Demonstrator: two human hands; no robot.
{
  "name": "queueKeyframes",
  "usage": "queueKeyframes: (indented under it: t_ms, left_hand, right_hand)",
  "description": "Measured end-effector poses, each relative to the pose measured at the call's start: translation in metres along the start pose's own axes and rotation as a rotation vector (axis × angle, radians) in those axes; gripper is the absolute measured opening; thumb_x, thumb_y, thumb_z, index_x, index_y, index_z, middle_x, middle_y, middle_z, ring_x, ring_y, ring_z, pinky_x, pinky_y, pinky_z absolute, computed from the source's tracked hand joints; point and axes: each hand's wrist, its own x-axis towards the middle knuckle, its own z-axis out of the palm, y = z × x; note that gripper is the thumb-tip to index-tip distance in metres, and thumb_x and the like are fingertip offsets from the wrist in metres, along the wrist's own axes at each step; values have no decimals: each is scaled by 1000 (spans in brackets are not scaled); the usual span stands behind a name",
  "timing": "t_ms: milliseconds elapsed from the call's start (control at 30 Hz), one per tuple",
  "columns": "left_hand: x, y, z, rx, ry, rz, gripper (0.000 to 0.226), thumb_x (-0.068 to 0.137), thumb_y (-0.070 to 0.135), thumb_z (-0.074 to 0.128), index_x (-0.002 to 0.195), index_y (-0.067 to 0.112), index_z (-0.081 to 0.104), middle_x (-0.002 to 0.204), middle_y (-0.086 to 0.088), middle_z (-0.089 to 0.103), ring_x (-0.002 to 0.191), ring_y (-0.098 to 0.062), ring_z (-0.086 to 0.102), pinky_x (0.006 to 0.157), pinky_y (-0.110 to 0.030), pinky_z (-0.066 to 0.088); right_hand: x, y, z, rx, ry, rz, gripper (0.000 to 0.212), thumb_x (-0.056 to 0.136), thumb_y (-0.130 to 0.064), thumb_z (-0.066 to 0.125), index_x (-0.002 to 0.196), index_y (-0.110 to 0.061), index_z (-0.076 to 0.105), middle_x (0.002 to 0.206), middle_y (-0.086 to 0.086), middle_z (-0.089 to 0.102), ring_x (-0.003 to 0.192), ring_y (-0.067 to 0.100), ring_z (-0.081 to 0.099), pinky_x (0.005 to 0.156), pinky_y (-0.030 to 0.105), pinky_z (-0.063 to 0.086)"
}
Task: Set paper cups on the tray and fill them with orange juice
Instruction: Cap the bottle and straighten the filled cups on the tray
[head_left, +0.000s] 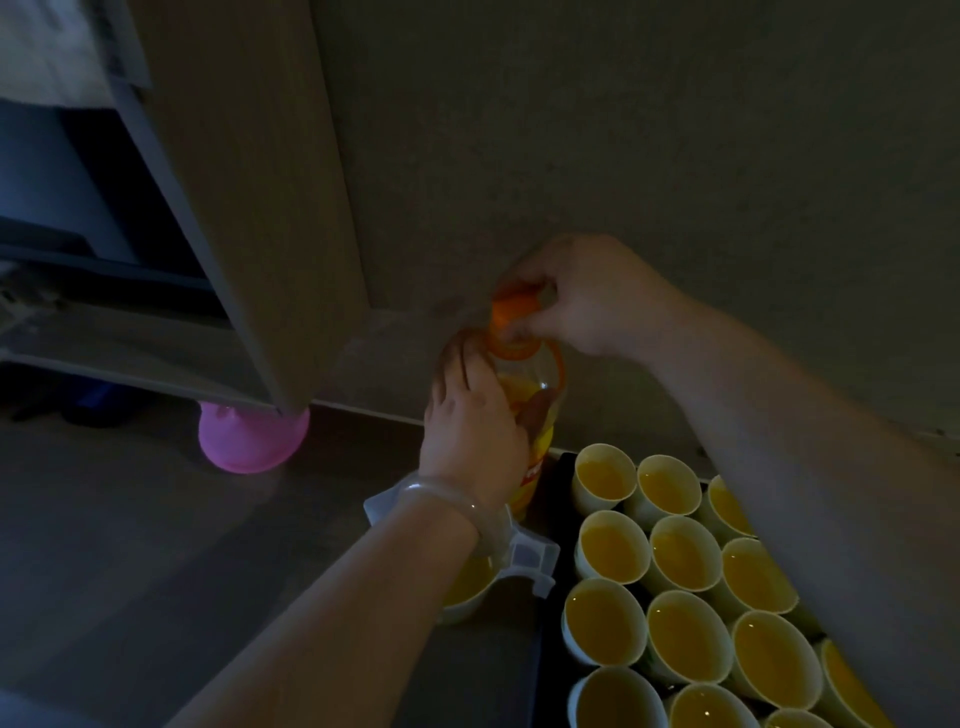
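Dim grey bench (156, 545) holds a dark tray (548, 675) whose visible white paper cups (685, 551) are full of juice. Left grip (470, 431) wraps the clear plastic bottle (540, 374) just left of the tray, and right grip (587, 296) pinches its orange cap (511, 312); pouring looks finished.

This looks like a home kitchen, dim, seen at the worktop. A grey counter (130, 545) runs back to a plain wall (623, 130), and a wood-grain cupboard panel (249, 182) hangs over it with shelves (119, 343) behind. A pink funnel (249, 441) sits under the cupboard's edge. Drink things crowd the right side: a juice bottle (535, 395) with an orange cap (506, 310) stands beside a dark tray (551, 649) packed with paper cups (613, 545) of orange juice. It is household clutter, with no shop or lab fittings.
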Motion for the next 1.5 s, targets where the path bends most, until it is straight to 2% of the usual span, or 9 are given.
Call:
queueKeyframes:
  t_ms: [133,400,600,700,833,967,1167,1333,1500]
  left_hand:
    - [0,-1,1,-8,31,8,86,87,54,51,150,18,4,155,-4,14,144,-21,15,115,-39,19]
    - [0,-1,-1,34,-28,-7,89,89,49,47,151,11,-4,158,-7,5,146,-22,6,118,-38,13]
    - [3,-5,1,0,8,23,84,88,48,52,150,16,4,156,-6,14,145,-22,14,118,-40,19]
    - [4,-7,4,34,16,21,84,88,49,50,150,16,4,155,-7,15,144,-22,16,118,-40,20]
    - [5,-7,4,111,-19,-3,89,86,53,42,150,14,-5,156,-8,10,145,-23,14,117,-37,17]
    - [4,-6,2,58,-23,11,87,88,51,46,150,16,-3,156,-7,11,145,-23,13,118,-39,18]
    - [5,-8,0,43,-23,35,86,90,49,50,150,16,0,156,-7,11,145,-22,12,118,-40,18]
    - [3,-9,1,3,-8,37,86,90,47,54,150,19,0,156,-4,11,145,-21,11,116,-38,16]
    - [4,-9,0,24,-30,27,87,90,48,52,151,16,-2,157,-6,9,146,-21,9,117,-38,15]
  right_hand:
    - [3,-2,-4,-12,-55,-3,45,79,-41,74,122,-28,64,122,-6,62,102,7,51,80,20,34]
    - [-2,-4,24,-164,175,-4,53,86,-55,58,116,-11,59,112,9,55,107,26,51,80,30,37]
    - [1,5,3,-183,-20,-127,51,83,-53,60,124,-22,61,128,4,60,122,25,49,104,39,39]
    - [2,1,3,-188,-30,-98,49,84,-50,61,124,-21,61,126,4,60,122,25,48,104,42,40]
    - [2,-3,8,-245,-9,-96,43,89,-43,58,121,-16,61,121,8,58,119,29,48,102,39,40]
    - [-1,-3,3,-204,-25,-77,37,90,-37,61,119,-14,61,117,9,59,110,25,53,81,27,37]
    - [1,-1,-1,-182,-77,-118,39,90,-28,61,126,-14,57,125,9,56,118,26,50,98,34,42]
    - [0,0,-9,-145,-139,-155,42,88,-15,61,130,-15,56,130,8,54,121,24,49,99,29,37]
    - [2,-1,-8,-117,-67,-137,43,87,-30,66,129,-24,59,126,3,55,117,21,51,95,29,40]
